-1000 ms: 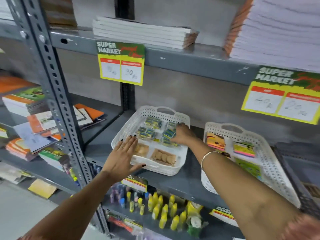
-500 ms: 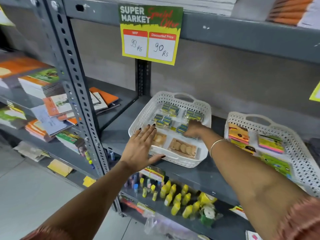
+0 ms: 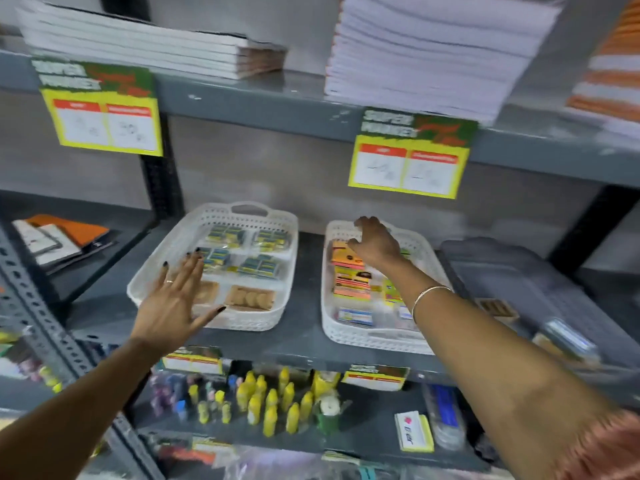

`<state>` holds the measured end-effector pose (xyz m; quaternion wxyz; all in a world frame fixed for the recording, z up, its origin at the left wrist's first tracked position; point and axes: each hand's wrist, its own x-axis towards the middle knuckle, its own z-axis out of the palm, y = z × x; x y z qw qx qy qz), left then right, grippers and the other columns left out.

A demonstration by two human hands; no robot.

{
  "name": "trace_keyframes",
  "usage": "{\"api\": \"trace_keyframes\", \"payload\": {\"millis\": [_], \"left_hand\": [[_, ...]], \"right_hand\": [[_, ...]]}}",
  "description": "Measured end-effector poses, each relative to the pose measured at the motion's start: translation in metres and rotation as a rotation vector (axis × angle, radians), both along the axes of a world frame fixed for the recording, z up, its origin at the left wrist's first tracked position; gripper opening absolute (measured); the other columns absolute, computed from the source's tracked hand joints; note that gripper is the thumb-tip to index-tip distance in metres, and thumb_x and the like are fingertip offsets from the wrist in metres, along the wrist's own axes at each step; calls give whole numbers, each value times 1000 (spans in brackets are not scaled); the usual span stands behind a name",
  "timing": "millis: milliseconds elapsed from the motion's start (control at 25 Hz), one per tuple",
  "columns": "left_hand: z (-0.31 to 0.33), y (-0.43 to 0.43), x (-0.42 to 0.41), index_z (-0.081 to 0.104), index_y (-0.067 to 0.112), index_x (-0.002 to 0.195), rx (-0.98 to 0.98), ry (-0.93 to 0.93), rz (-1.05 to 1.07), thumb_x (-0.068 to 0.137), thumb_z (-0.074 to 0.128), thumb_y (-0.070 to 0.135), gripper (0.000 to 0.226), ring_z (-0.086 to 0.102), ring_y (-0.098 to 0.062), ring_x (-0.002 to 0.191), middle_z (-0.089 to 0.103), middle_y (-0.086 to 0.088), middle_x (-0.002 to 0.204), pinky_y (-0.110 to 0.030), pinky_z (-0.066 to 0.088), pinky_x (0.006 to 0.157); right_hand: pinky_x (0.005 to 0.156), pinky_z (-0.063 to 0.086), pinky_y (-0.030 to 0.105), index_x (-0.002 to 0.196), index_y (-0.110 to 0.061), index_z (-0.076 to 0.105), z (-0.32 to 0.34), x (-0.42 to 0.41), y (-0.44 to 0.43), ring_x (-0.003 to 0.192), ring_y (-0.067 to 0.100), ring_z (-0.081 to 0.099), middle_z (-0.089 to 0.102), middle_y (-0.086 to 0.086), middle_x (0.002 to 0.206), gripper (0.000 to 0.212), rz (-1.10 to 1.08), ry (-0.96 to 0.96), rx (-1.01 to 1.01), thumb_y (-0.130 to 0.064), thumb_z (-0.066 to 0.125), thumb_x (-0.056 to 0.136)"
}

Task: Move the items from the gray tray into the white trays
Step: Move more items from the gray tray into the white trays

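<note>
**Both hands at the white trays, gray tray to the right**

Head view: your two white trays sit side by side on the gray metal shelf (image 3: 304, 341), each with its long axis running from you toward the back wall and a handle at the far end. The left white tray (image 3: 166, 265) holds small blue-and-yellow packets (image 3: 259, 265) in rows, with brown packs (image 3: 250, 298) at the near end. The right white tray (image 3: 349, 337) holds orange and green packs (image 3: 349, 282). The gray tray (image 3: 512, 271) lies just beside it on the right, also lengthwise front to back; its contents are blurred.

Your left hand (image 3: 173, 303) is spread flat, fingers apart, over the left tray's near-left corner, gripping nothing. Your right hand (image 3: 375, 242) reaches over the far end of the right tray, fingers curled downward above the orange packs; you cannot tell whether it holds anything.
</note>
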<state>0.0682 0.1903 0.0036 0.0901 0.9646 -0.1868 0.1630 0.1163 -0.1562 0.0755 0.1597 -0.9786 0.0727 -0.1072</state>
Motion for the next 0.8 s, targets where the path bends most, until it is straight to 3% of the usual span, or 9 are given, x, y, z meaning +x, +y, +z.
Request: {"api": "trace_keyframes", "payload": {"millis": [160, 280, 360, 480, 600, 800], "left_hand": [[25, -106, -18, 31, -5, 137, 64, -66, -230, 81, 4, 74, 100, 31, -38, 134, 33, -26, 145, -45, 14, 112], [13, -172, -31, 5, 7, 145, 83, 12, -402, 67, -9, 82, 109, -1, -26, 143, 1, -13, 155, -40, 2, 117], [1, -196, -34, -5, 10, 145, 122, 55, -411, 58, -21, 83, 114, -7, -22, 144, -11, -9, 154, -37, -3, 117], [-11, -214, -37, 0, 7, 145, 127, 89, -381, 55, -26, 82, 120, -2, -24, 145, -1, -12, 157, -37, -1, 118], [-18, -218, -37, 4, 8, 146, 126, 76, -340, 54, -30, 79, 121, 5, -20, 145, 7, -10, 157, -35, 3, 118], [-21, -218, -38, 7, 10, 146, 124, 59, -306, 61, -28, 75, 112, 10, -17, 144, 12, -7, 157, -33, 6, 118]], "right_hand": [[101, 45, 41, 131, -5, 49, 1, -47, -91, 126, 34, 49, 49, 18, 135, 46, -201, 14, -45, -22, 57, 89], [103, 43, 39, 136, -1, 44, -12, -86, -155, 129, 32, 48, 47, 21, 140, 47, -311, 90, -78, -15, 51, 91], [102, 44, 37, 135, 1, 43, -24, -107, -190, 128, 32, 49, 49, 21, 139, 48, -350, 182, -135, -13, 54, 91], [107, 42, 38, 141, -2, 35, -46, -119, -221, 132, 31, 43, 44, 20, 142, 58, -338, 339, -244, -19, 58, 91], [109, 39, 44, 147, -7, 25, -62, -114, -234, 134, 32, 39, 38, 16, 145, 61, -310, 416, -354, -8, 51, 92], [109, 38, 45, 144, -11, 33, -68, -101, -242, 135, 32, 37, 39, 14, 145, 55, -267, 530, -457, -5, 49, 92]]}}
